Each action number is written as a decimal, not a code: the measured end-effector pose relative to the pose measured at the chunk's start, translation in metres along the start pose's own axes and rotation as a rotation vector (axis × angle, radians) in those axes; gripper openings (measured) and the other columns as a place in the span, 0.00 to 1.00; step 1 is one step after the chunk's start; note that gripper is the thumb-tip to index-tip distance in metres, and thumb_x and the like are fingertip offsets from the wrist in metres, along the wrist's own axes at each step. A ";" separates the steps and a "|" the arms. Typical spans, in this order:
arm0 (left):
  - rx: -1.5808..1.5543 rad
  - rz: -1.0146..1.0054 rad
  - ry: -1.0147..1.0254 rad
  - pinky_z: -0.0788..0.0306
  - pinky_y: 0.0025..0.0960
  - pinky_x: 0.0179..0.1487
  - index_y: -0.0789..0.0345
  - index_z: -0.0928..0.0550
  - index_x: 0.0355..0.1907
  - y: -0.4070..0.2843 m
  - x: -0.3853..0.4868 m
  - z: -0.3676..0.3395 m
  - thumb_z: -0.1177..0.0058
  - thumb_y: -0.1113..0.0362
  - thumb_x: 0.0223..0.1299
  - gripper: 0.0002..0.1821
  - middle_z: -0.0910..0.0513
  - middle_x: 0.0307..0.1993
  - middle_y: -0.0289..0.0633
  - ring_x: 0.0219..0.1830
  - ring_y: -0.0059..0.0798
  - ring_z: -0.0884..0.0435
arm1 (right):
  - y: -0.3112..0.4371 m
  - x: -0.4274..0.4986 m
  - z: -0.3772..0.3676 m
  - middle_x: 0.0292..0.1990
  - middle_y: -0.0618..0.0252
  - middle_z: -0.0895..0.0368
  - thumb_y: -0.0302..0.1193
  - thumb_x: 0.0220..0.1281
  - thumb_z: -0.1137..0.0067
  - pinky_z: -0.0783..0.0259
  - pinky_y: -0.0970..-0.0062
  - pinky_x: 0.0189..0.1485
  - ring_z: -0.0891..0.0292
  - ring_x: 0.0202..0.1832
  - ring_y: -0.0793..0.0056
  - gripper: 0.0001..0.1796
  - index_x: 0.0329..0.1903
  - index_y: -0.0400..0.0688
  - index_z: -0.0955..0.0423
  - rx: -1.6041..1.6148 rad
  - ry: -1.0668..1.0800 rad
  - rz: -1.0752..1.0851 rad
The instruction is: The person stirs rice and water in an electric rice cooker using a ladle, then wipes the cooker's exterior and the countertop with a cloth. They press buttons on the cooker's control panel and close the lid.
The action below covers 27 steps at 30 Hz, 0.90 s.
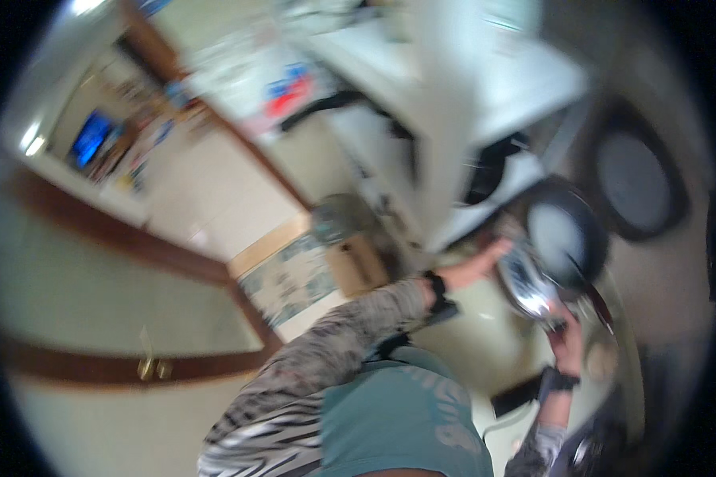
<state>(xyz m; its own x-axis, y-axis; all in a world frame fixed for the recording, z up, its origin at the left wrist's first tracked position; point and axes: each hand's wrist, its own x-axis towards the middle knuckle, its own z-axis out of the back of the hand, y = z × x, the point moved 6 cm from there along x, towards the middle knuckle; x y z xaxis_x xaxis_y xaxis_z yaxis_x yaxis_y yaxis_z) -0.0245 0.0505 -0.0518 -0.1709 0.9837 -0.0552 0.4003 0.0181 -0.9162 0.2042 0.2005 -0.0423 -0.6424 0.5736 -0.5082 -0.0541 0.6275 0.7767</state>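
Note:
Both my hands are around a shiny metal vessel [524, 280], perhaps a pot or pan; motion blur hides its exact form. My left hand [490, 257] grips its far left end. At its near right end, my right hand [565, 338] has its fingers on the rim. Just beyond the vessel is a dark round frying pan [559, 235] with a pale inside and a dark reddish handle [599, 309]. From this view I cannot tell whether the vessel touches that pan.
Another dark pan [637, 179] is at the far right. White shelving [525, 83] with a pale upright [447, 131] rises ahead. A cardboard box [356, 266] stands left of my forearm, near a doorway with a brown frame [256, 158]. A door with a brass handle [154, 368] is at left.

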 end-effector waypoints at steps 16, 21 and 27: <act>-0.102 0.198 -0.328 0.51 0.61 0.69 0.59 0.57 0.75 0.020 0.014 0.024 0.56 0.27 0.57 0.54 0.53 0.74 0.38 0.74 0.36 0.52 | 0.012 0.013 0.007 0.52 0.59 0.26 0.57 0.64 0.50 0.29 0.63 0.53 0.29 0.52 0.66 0.37 0.60 0.38 0.37 0.012 -0.201 0.115; -0.118 0.209 -0.321 0.50 0.60 0.69 0.59 0.54 0.74 0.022 0.014 0.027 0.56 0.27 0.57 0.52 0.51 0.74 0.38 0.74 0.36 0.51 | 0.009 0.011 0.010 0.51 0.67 0.25 0.47 0.71 0.52 0.30 0.61 0.53 0.28 0.50 0.72 0.22 0.55 0.45 0.32 0.173 0.030 -0.022; -0.155 0.176 -0.361 0.49 0.59 0.69 0.56 0.51 0.73 0.021 0.010 0.029 0.54 0.30 0.59 0.48 0.48 0.72 0.35 0.73 0.34 0.49 | 0.020 0.010 0.002 0.46 0.64 0.22 0.30 0.59 0.36 0.23 0.66 0.45 0.23 0.45 0.70 0.23 0.55 0.42 0.33 -0.176 -0.225 -0.038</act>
<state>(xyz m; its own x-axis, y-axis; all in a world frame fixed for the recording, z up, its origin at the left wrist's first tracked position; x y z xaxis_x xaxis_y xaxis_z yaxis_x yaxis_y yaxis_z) -0.0441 0.0554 -0.0836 -0.3809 0.8493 -0.3655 0.5771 -0.0904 -0.8116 0.1981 0.2192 -0.0324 -0.4530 0.6660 -0.5926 -0.2193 0.5610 0.7982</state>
